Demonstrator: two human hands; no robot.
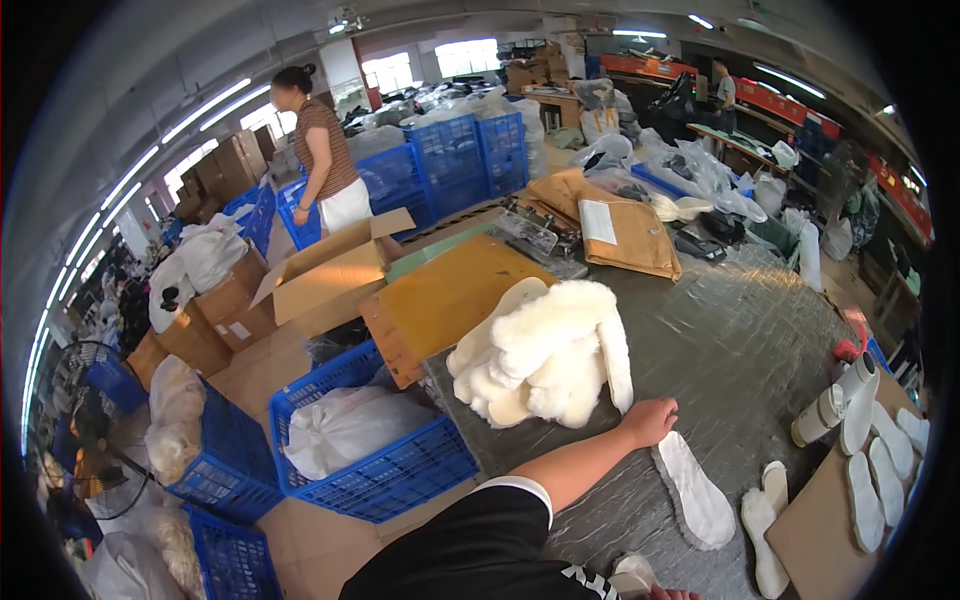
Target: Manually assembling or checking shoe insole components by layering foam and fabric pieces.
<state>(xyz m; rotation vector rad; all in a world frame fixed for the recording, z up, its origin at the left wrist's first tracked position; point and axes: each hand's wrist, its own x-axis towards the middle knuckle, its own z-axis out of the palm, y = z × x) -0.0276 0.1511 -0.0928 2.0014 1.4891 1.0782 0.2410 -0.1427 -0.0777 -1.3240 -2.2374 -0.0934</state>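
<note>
A white insole (695, 495) with a fluffy edge lies flat on the dark worktable (730, 345). My left hand (652, 422) reaches across the table to its far end, fingers curled closed; whatever they hold is hidden. Just beyond that hand is a pile of cream fleecy insoles (550, 350), one of them hanging down on its right side. My right hand (672, 594) barely enters at the lower edge, beside a pale insole (632, 574); most of its fingers are cut off.
Single insoles (765, 540) and a brown board (825, 520) with several more lie at right, near white rolls (820, 415). Left of the table stand a blue crate (370, 480) with a white bag and an open carton (330, 285). A person (325, 160) walks behind.
</note>
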